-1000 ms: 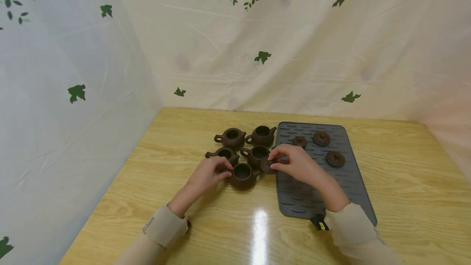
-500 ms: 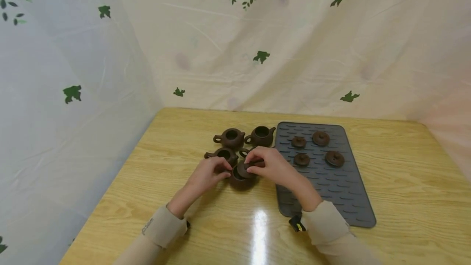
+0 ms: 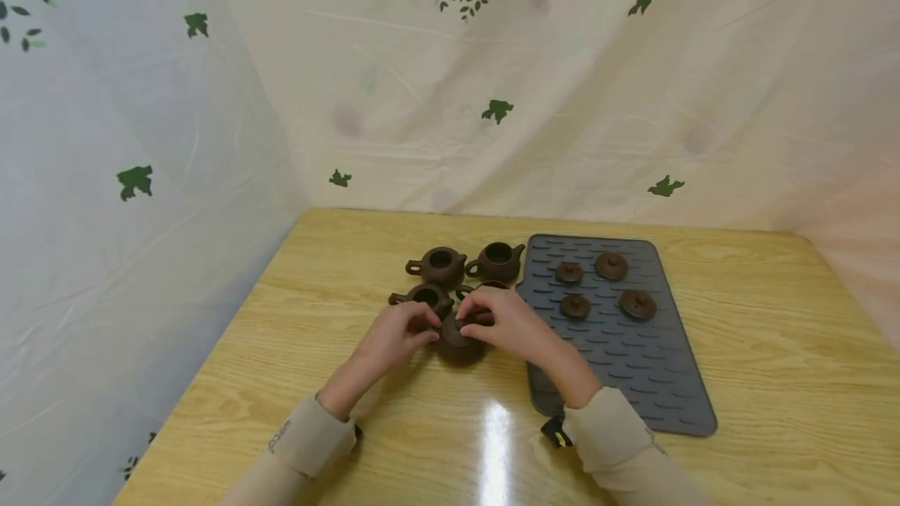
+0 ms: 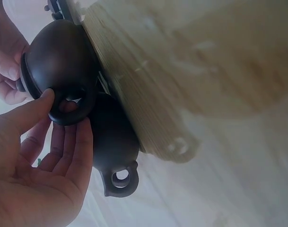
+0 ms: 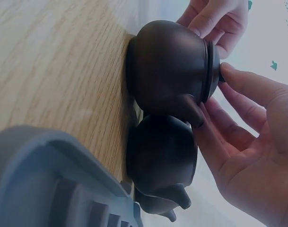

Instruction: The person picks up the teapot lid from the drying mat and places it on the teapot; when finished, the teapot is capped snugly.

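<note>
I now see the lid [image 5: 212, 78], tilted half a second ago, sitting on the near teapot [image 3: 460, 354]; right hand [image 3: 508, 325] pinches its knob, left hand [image 3: 394, 334] pinches the teapot's handle [image 4: 65, 117].

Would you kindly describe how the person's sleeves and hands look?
Long beige fabric sleeves end in wide cuffs; the left cuff has a small grey marking. A small black object with a yellow patch shows at the right cuff. The left hand and right hand are bare.

pale leaf-print sheeting [image 3: 394, 123] behind and left | wood-grain table [image 3: 766, 334] | white glare streak [image 3: 495, 451] toward front
</note>
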Demonstrator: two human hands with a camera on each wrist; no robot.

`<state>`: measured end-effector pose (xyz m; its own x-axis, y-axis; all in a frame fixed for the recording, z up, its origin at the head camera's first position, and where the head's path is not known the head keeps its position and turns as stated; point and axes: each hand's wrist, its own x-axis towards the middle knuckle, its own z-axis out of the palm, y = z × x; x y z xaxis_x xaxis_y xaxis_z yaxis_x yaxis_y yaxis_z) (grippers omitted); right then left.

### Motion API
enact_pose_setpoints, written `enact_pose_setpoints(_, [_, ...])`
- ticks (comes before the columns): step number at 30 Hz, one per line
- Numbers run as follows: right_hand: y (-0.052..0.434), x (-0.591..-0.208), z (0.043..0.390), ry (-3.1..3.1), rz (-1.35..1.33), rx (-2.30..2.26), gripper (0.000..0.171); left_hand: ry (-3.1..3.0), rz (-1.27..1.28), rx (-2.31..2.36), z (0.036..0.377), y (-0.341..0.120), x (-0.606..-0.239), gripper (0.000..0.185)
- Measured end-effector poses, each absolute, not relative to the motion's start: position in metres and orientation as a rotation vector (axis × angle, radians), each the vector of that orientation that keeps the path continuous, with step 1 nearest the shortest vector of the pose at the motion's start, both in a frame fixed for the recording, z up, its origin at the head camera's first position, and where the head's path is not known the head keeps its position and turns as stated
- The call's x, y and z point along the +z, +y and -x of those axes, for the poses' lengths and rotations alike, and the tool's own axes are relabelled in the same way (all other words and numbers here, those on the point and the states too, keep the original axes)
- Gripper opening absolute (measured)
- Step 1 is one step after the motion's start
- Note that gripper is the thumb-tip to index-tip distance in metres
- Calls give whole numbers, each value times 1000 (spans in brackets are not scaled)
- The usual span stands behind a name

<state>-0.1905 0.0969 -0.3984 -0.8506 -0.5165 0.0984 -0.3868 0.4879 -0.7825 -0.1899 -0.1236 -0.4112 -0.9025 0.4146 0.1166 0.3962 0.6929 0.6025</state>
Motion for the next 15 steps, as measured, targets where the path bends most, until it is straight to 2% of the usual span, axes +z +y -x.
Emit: enact_pose_setpoints(15, [101, -391, 187, 2583, 713, -1301, 13, 2853, -745, 953, 192, -127, -401, 9])
